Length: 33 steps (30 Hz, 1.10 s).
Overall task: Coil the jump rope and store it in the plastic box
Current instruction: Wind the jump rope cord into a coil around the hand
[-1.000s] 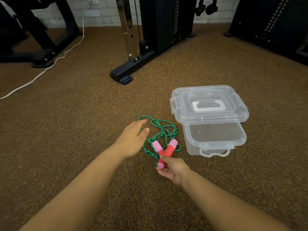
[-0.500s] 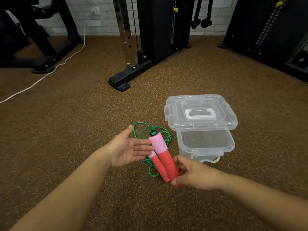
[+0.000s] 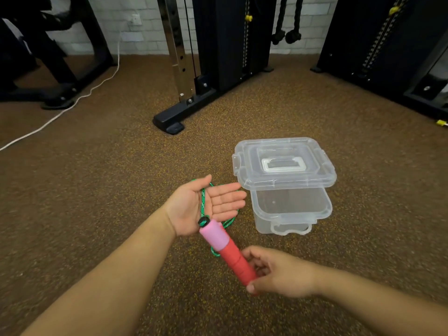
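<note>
My right hand point(image 3: 278, 275) grips the red end of the jump rope handles point(image 3: 225, 248), pink tops pointing up and left; only one handle shows plainly, the other is hidden behind it. The green rope point(image 3: 203, 202) runs from the handle top across the palm of my left hand point(image 3: 206, 204), which is flat, palm up, fingers together. More rope hangs below that hand toward the floor. The clear plastic box point(image 3: 291, 209) stands just right of my left hand, its clear lid point(image 3: 283, 163) lying askew over the far part, the near part uncovered.
Brown speckled gym floor point(image 3: 97, 190) all around. A black machine foot point(image 3: 169, 122) with a steel upright stands behind the box. A white cable point(image 3: 72, 103) crosses the floor at left. Black weight stacks point(image 3: 388, 57) stand at the back right.
My right hand lifted the handles off the floor and drew them back toward me. My left hand turned palm up and the rope now lies across it, lifted from the floor pile.
</note>
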Tool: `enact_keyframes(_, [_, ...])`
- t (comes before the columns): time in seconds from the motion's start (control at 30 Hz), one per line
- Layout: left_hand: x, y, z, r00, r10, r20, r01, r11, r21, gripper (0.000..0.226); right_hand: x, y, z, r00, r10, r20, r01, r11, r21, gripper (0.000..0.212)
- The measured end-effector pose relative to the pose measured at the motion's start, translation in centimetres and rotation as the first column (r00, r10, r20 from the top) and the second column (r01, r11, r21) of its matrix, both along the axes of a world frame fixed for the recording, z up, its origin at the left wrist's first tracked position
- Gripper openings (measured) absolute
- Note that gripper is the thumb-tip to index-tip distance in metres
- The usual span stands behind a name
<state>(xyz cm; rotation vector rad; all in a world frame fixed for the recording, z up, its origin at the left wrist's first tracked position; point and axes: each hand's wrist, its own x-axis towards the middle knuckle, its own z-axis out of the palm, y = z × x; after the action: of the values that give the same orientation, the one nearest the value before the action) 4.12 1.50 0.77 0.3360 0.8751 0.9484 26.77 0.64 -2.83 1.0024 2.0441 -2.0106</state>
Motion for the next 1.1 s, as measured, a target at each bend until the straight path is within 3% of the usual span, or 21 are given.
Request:
enact_keyframes(0.17, [0.2, -0.2, 0.2, 1.0, 0.023, -0.016, -0.023, 1.0, 0.014, 0.058, -0.3, -0.3, -0.2, 0.999, 0.037, 0.019, -0.037, 0.999, -0.011, 0.045])
enact_keyframes(0.37, [0.7, 0.2, 1.1, 0.995, 0.044, 0.09, -0.051, 0.996, 0.074, 0.06, -0.3, -1.3, -2.1, 0.999, 0.048, -0.008, -0.048, 0.998, -0.051, 0.046])
enact_keyframes(0.5, [2.0, 0.2, 2.1, 0.99, -0.058, 0.129, 0.041, 0.991, 0.125, 0.062, -0.6, -1.0, -2.9, 0.999, -0.035, -0.011, 0.035, 0.997, 0.066, 0.055])
enact_keyframes(0.63, [1.7, 0.1, 3.1, 0.96, -0.244, 0.14, 0.215, 0.956, 0.198, 0.059, -0.1, 0.8, -1.1, 0.999, -0.027, -0.039, 0.036, 0.967, 0.252, 0.079])
enact_keyframes(0.8, [2.1, -0.4, 2.9, 0.905, -0.419, 0.073, 0.397, 0.894, 0.208, 0.058, -0.4, 3.6, 2.6, 0.894, -0.214, -0.394, 0.377, 0.834, 0.403, 0.06])
enact_keyframes(0.93, [2.9, -0.3, 3.5, 0.846, -0.525, 0.095, 0.489, 0.835, 0.253, 0.057, -1.7, 4.7, 4.1, 0.917, -0.053, -0.394, 0.258, 0.834, 0.488, 0.068])
enact_keyframes(1.03, [2.8, -0.2, 4.2, 0.828, -0.551, 0.104, 0.502, 0.811, 0.3, 0.055, -2.9, 4.4, 5.0, 0.919, 0.109, -0.378, 0.148, 0.795, 0.588, 0.046])
enact_keyframes(1.1, [2.2, -0.1, 4.6, 0.843, -0.524, 0.123, 0.467, 0.826, 0.317, 0.054, -3.2, 4.0, 5.4, 0.901, 0.058, -0.43, 0.189, 0.839, 0.51, 0.029])
